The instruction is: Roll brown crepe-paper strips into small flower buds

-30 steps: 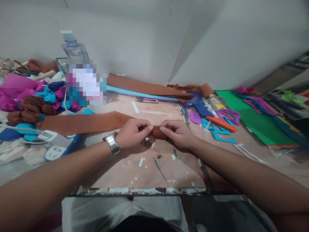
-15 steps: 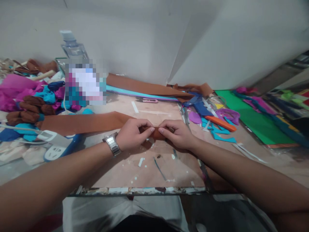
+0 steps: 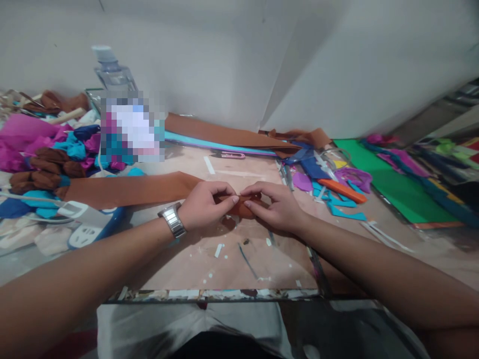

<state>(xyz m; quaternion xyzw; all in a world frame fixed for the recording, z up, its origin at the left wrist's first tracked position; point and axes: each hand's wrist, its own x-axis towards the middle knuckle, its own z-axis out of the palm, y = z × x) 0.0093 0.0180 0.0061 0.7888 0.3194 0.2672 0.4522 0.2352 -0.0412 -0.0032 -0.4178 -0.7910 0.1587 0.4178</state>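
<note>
A long brown fabric strip (image 3: 130, 189) stretches from the pile on the left toward my hands, its near end bunched in small folds between them. My left hand (image 3: 209, 204), with a metal watch (image 3: 173, 221) on the wrist, pinches the strip between thumb and fingers. Close beside it, my right hand (image 3: 275, 204) pinches the same folded end from the other side. Thumbs and index fingertips almost meet over the fabric. The other fingers are curled, and part of the folded end is hidden behind them.
Brown, blue and magenta fabric bundles (image 3: 48, 164) lie at left with a white power strip (image 3: 90, 229) and a clear bottle (image 3: 114, 75). Thread snips (image 3: 228, 155) lie behind my hands, before another folded brown strip (image 3: 224, 132). An orange cutter (image 3: 342, 191) and a green sheet (image 3: 392, 184) are at right.
My fingertips have shifted slightly on the fabric, and my right index finger has lifted a little. The bunched end now shows more folds between my thumbs. The surroundings look the same.
</note>
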